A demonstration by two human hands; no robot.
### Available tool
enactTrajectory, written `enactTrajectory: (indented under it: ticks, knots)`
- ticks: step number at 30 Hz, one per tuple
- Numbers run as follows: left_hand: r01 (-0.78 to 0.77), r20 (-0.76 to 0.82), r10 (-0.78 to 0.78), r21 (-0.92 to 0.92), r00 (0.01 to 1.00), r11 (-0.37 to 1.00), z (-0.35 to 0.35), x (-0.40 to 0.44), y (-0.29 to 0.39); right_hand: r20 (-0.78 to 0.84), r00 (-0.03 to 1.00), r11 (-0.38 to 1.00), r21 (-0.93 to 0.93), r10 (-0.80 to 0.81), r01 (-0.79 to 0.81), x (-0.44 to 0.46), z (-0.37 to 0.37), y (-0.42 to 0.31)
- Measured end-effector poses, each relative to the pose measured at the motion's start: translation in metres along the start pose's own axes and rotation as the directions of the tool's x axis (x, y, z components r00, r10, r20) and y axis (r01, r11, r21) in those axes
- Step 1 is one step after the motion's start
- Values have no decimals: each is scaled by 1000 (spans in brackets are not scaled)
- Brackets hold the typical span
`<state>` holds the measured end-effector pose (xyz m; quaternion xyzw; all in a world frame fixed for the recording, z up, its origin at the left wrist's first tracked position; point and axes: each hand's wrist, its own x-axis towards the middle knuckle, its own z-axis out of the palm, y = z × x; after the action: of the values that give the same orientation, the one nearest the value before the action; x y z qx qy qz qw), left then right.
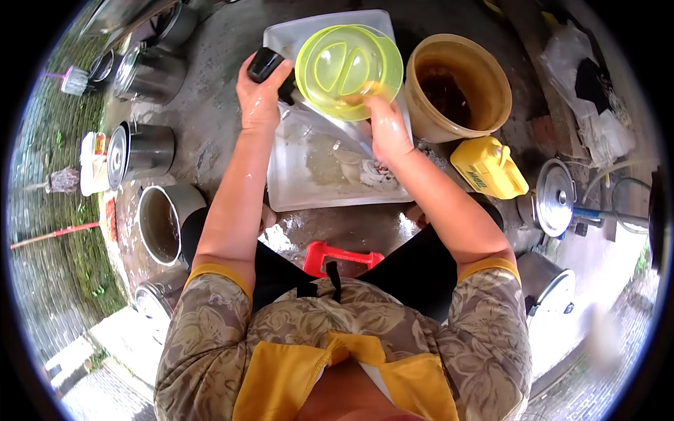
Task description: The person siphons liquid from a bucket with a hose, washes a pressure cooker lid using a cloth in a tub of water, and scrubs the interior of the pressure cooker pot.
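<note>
One rectangular white plastic tub (pixel 282 179) stands on the wet floor (pixel 210 91) at the upper centre of the frame. It contains shallow, cloudy water and a crumpled whitish item (pixel 379 175) near its lower right corner.

The left hand (pixel 261 95), at the upper left side of the tub, is clamped on a small black cup-like object (pixel 265 64); the fingers and thumb wrap its sides. The right hand (pixel 388 130), near the tub's right edge, is clamped on the lower rim of a translucent yellow-green plastic lid (pixel 345 67). The lid is positioned above the upper part of the tub and presents two D-shaped sections separated by a central bar. Both hands are wet.

A brown bucket (pixel 420 112) stands just beside the tub, at the upper right, with dark residue or liquid inside; which of these cannot be determined. Below the bucket, a yellow plastic jug (pixel 484 168) lies tilted, its handle toward the upper right.

At the left of the frame, a lidded metal pot (pixel 151 151) is located above an open metal pot (pixel 188 200). A red plastic object (pixel 316 261) is located between the person's legs, below the tub.
</note>
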<state>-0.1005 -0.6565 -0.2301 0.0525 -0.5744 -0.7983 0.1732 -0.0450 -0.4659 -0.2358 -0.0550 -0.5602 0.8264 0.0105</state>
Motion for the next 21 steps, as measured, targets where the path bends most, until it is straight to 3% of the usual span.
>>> enactTrajectory:
  ticks: [1, 2, 4, 5, 6, 7, 8, 9, 11, 12, 13, 15, 16, 17, 18, 19, 21]
  knots:
    - [-17, 7, 18, -55, 1000, 998, -2, 3, -4, -40, 982, 982, 50, 182, -180, 7, -4, -4]
    - [-19, 47, 24, -91, 999, 996, -7, 6, -2, -107, 969, 975, 48, 222, -218, 22, -27, -4]
    - [7, 131, 9, -122, 991, 993, -16, 11, 5, -31, 996, 968, -234, 89, -94, 53, -77, -34]
    - [10, 180, 18, -154, 983, 988, -24, 15, 8, -268, 962, 918, -392, -48, -64, 61, -97, -40]
    - [-6, 280, 63, -202, 958, 979, -31, 19, 16, -334, 894, 652, -755, -297, -65, 81, -140, -52]
    - [-35, 316, 101, -207, 943, 978, -35, 23, 17, -252, 867, 318, -941, -431, -115, 73, -145, -64]
    - [-13, 330, 85, -216, 940, 976, -38, 26, 18, -283, 870, 326, -933, -403, -153, 72, -145, -67]
    - [6, 343, 71, -219, 937, 976, -42, 29, 19, -90, 855, 19, -995, -510, -94, 74, -163, -59]
    - [18, 372, 85, -264, 924, 964, -43, 34, 24, -26, 878, -248, -955, -477, -163, 69, -176, -46]
    - [32, 402, 103, -315, 910, 949, -46, 36, 28, -40, 895, -318, -927, -445, -199, 66, -186, -31]
    - [29, 402, 103, -309, 910, 950, -46, 37, 30, -40, 895, -313, -929, -444, -197, 71, -200, -20]
    - [30, 422, 102, -295, 901, 955, -46, 39, 32, -341, 840, 225, -937, -422, -268, 89, -224, -6]
    - [32, 424, 99, -290, 900, 956, -47, 39, 31, -440, 847, 467, -841, -298, -273, 93, -235, -5]
    - [36, 424, 102, -304, 900, 952, -48, 39, 30, -440, 847, 466, -841, -298, -273, 87, -222, -19]
    - [46, 432, 99, -313, 897, 949, -50, 40, 30, -469, 883, 763, -579, -22, -289, 79, -210, -35]
    - [48, 433, 97, -312, 896, 949, -51, 42, 28, -373, 897, 916, -223, 237, -335, 73, -200, -46]
    - [29, 432, 102, -285, 896, 958, -56, 44, 25, -394, 887, 915, -213, 239, -341, 72, -193, -45]
